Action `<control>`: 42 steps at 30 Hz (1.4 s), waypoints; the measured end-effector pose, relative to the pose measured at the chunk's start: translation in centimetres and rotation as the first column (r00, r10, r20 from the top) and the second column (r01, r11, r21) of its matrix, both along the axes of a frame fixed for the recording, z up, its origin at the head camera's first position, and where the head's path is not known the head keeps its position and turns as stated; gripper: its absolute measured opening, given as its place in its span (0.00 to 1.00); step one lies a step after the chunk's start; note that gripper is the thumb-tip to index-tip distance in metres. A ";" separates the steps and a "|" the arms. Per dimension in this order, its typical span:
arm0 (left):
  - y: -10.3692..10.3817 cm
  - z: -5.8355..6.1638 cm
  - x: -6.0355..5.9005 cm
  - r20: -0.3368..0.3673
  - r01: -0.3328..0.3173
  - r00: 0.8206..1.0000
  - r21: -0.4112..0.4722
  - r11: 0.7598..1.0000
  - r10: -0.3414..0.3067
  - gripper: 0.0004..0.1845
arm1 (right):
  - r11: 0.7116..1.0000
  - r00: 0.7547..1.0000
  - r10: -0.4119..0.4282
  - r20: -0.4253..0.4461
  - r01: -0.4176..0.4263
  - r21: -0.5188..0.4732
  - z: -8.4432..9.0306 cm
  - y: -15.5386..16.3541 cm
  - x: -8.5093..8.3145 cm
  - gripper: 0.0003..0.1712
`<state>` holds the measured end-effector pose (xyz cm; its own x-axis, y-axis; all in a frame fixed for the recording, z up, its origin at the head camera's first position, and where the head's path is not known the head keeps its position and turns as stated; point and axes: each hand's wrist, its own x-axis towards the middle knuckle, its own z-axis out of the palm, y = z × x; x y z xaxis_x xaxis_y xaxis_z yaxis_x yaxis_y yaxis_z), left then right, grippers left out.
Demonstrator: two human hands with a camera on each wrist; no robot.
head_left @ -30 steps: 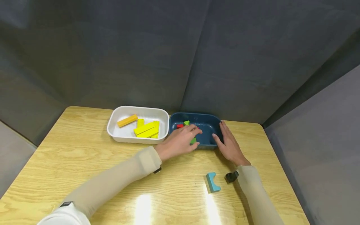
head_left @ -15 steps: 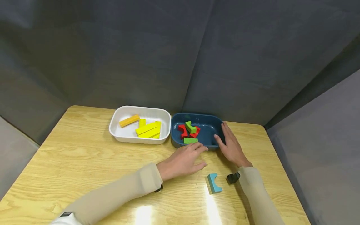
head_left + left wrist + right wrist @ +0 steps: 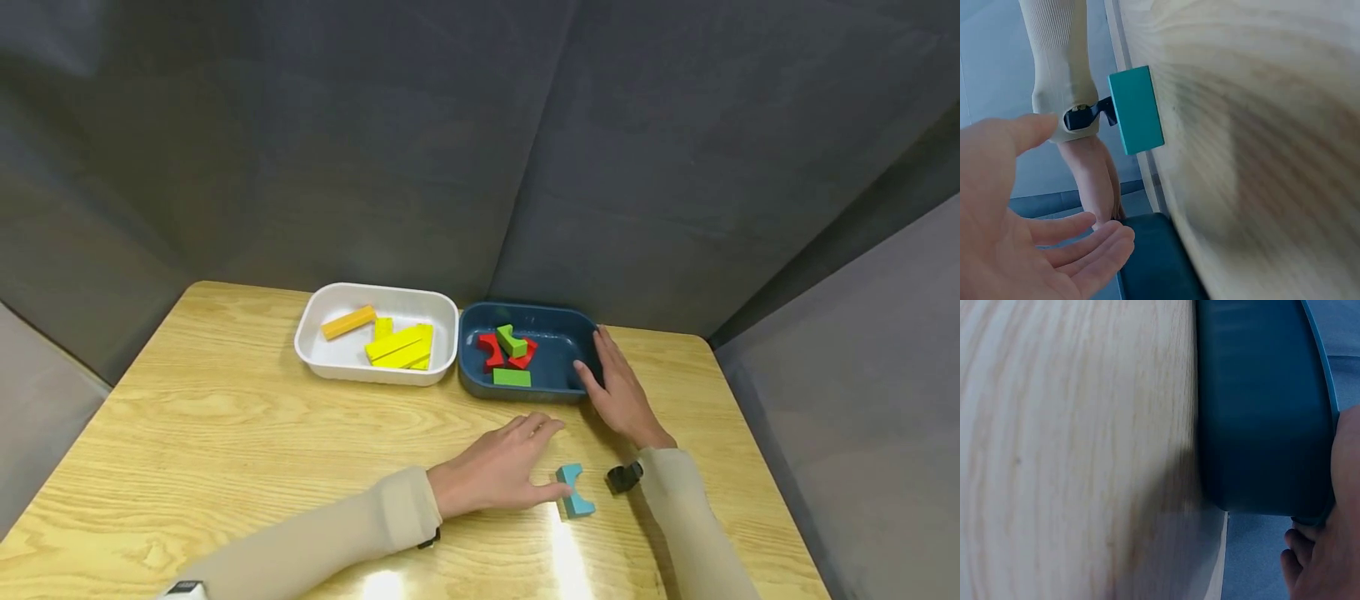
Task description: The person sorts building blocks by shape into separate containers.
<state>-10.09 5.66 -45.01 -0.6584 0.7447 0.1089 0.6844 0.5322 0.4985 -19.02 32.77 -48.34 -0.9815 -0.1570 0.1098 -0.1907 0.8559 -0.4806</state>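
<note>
My left hand [image 3: 502, 467] is over the table with its fingers spread, holding nothing. Its thumb is close to a light blue block [image 3: 583, 505] with a curved notch; in the left wrist view the block [image 3: 1136, 110] stands apart from the fingers. At the right end of a dark blue bin [image 3: 558, 394], my right hand [image 3: 626, 404] holds the wall, thumb on the inner side and fingers along the outside. In the bin lie a notched green block [image 3: 512, 341], red notched blocks [image 3: 491, 352] and a flat green block [image 3: 512, 378].
A white bin [image 3: 315, 354] stands against the blue one on the left. It contains several yellow blocks [image 3: 397, 343] and an orange bar [image 3: 348, 322]. Grey curtains rise behind the table's [image 3: 225, 433] far edge and at both sides.
My left hand has come out of the blue bin and moved toward me, down beside the light blue block. My right hand has stayed at the bin's right end.
</note>
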 end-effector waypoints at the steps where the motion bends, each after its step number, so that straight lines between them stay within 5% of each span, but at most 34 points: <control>1: 0.1 -0.2 0.1 0.003 0.001 1.000 -0.003 1.000 -0.001 0.46 | 1.000 1.000 -0.001 0.000 0.001 -0.001 0.0 0.1 0.0 0.48; 22: 1.7 -1.8 0.4 -0.023 -0.014 1.000 -0.096 0.995 0.012 0.54 | 1.000 1.000 -0.003 0.002 0.003 0.002 -0.1 0.0 0.1 0.48; 42: 4.2 -2.4 0.9 -0.107 0.074 0.990 -0.192 0.979 -0.095 0.42 | 1.000 1.000 0.006 -0.002 -0.006 -0.026 0.1 0.0 0.2 0.48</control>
<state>-9.14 9.81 -47.43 -0.5834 0.8115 0.0340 0.7779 0.5462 0.3108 -18.82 32.75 -48.24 -0.9804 -0.1597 0.1156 -0.1965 0.8418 -0.5028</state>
